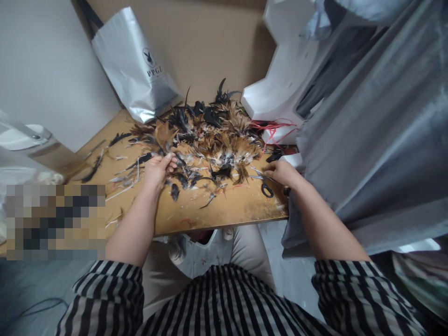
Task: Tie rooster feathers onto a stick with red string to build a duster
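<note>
Desk (224, 215), feather pile (227, 147) at its middle, probably for easy reach.
Left hand (158, 170): fingers pinching a brown plume (164, 135) low down, likely to spare its vanes. Right hand (284, 172): fingers curled beside scissors (267, 190); fingertip contact is unclear, so I cannot tell whether they grip anything.

Feathers (224, 144) and scissors (263, 185) suggest a craft workshop.

The person wears a loose shirt (224, 305) with black and pale grey stripes. At either side of the shirt, wide, roughly elbow-length sleeves (108, 294) in the same stripes leave the left hand (160, 169) and right hand (282, 173) bare. Beyond the shirt's front show beige trousers (251, 255) and pale shoes (177, 253).
</note>
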The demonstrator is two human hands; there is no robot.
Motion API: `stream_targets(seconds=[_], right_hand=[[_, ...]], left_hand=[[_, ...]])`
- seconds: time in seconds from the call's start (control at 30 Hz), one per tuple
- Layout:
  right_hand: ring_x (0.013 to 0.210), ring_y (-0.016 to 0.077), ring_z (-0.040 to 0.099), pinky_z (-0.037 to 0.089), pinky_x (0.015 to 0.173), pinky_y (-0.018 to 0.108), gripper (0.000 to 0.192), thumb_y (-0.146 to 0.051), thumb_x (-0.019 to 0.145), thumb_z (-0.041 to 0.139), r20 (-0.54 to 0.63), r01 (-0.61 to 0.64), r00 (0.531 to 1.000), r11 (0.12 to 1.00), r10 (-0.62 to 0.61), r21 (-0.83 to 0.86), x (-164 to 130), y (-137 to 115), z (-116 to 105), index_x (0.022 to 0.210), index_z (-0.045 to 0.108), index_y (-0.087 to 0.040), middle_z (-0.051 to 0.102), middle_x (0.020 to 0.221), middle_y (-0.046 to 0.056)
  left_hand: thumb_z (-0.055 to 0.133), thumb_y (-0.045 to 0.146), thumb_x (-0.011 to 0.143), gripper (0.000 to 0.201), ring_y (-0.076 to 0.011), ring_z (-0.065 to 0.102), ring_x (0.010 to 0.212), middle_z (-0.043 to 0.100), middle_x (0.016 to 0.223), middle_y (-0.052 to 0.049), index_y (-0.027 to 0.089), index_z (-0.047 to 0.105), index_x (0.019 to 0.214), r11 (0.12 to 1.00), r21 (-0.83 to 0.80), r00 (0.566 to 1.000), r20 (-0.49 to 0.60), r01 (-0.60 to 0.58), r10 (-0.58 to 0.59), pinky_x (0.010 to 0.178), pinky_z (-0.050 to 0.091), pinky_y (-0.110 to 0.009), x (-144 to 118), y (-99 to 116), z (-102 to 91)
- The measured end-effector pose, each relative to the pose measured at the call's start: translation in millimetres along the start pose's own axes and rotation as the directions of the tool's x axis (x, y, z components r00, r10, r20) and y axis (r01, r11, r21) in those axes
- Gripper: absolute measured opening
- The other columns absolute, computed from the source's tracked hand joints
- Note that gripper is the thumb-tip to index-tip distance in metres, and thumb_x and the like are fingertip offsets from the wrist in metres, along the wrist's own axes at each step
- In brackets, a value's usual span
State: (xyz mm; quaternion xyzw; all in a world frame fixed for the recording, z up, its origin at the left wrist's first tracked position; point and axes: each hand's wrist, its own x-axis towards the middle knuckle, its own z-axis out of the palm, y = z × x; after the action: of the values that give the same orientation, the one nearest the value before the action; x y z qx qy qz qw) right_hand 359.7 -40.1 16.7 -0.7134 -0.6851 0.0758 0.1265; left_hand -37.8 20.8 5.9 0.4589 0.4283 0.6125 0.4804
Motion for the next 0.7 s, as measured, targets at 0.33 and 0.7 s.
stream_targets(seconds=[0.33,0.7], right_hand=[[0.047,0.0085,0.043,0.029,0.046,0.021,0.017,-0.031,0.066,0.060,-0.159,-0.017,0.983,0.920,0.086,0.391,2.3,-24.2,-5.6,0.061,0.061,-0.014,0.055,0.052,0.000],[0.045,0.0052,0.051,0.039,0.039,0.014,0.019,-0.026,0.059,0.071,0.158,-0.160,0.957,0.014,-0.242,0.987,36.5,-205.7,30.6,0.069,0.064,-0.013,0.063,0.061,0.001]], left_hand=[[0.070,0.028,0.064,0.023,-0.0046,0.053,0.047,0.064,0.065,-0.004,0.010,0.066,0.076,0.990,-0.126,0.998,0.027,0.062,-0.059,0.040,0.038,-0.012,-0.6,-0.3,1.0],[0.065,0.016,0.070,0.011,-0.0070,0.060,0.064,0.067,0.093,-0.009,0.010,0.066,0.079,0.884,-0.423,0.972,0.205,0.198,-0.119,0.053,0.047,-0.014,-3.7,1.1,-1.0]])
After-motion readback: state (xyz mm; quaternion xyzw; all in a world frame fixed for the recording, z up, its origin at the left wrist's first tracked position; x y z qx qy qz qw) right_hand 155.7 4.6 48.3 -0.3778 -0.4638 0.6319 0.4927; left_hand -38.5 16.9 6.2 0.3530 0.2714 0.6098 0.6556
